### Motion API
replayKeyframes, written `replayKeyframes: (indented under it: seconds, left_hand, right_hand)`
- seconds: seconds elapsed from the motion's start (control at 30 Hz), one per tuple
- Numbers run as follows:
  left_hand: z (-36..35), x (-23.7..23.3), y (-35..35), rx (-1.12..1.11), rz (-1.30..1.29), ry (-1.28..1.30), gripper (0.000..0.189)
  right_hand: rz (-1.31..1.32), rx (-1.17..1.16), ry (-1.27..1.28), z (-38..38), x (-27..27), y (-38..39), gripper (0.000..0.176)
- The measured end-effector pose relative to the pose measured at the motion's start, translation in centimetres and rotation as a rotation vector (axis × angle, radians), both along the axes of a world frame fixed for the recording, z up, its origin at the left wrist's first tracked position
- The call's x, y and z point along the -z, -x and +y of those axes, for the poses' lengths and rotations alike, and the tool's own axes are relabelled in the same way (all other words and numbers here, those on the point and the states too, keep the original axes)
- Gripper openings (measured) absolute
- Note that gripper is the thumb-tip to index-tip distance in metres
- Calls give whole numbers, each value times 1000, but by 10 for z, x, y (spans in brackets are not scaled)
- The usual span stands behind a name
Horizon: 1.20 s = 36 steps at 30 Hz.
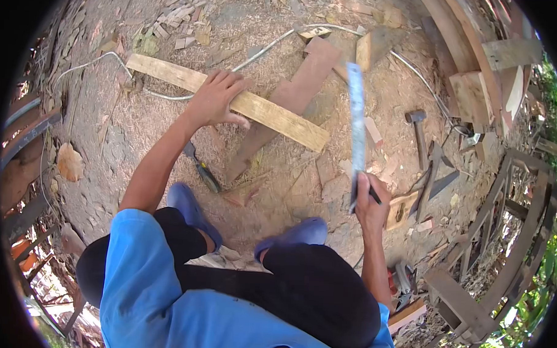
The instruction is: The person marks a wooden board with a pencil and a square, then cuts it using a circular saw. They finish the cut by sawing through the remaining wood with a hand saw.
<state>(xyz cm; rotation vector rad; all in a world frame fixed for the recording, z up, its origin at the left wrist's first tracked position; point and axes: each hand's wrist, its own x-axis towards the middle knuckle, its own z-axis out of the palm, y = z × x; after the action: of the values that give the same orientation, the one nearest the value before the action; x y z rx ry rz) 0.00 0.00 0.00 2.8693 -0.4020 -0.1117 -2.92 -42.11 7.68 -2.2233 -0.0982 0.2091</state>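
Observation:
A pale wooden plank slants across the ground in front of me. My left hand is wrapped over its middle, fingers on the far edge and thumb at the near edge. To the right, my right hand grips a long steel ruler by its lower end, the blade pointing away from me. A thin black pen-like stick also pokes out of that hand. Below the plank, a screwdriver-like tool with a dark and yellow handle lies on the ground near my left foot.
A hammer lies at the right, beside a dark-bladed tool and a wooden block with a slot. A pale cable curves behind the plank. Wooden frames and stacked timber stand at the right. Wood scraps litter the ground.

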Motion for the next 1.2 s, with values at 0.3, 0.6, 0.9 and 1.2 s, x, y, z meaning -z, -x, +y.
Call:
replayKeyframes:
  seconds: [0.3, 0.6, 0.9, 1.2]
  left_hand:
    - [-137, -12, 78, -335, -289, 338, 77]
    - [-156, 4, 83, -235, -259, 351, 68]
    - [-161, 6, 80, -255, -226, 317, 64]
    - [-163, 5, 79, -286, -248, 309, 64]
  right_hand:
    - [-383, -394, 335, 46, 7, 24, 30]
    - [-420, -383, 351, 48, 34, 23, 29]
    - [-458, -370, 254, 47, 45, 12, 30]
    - [-410, -392, 313, 46, 45, 12, 27]
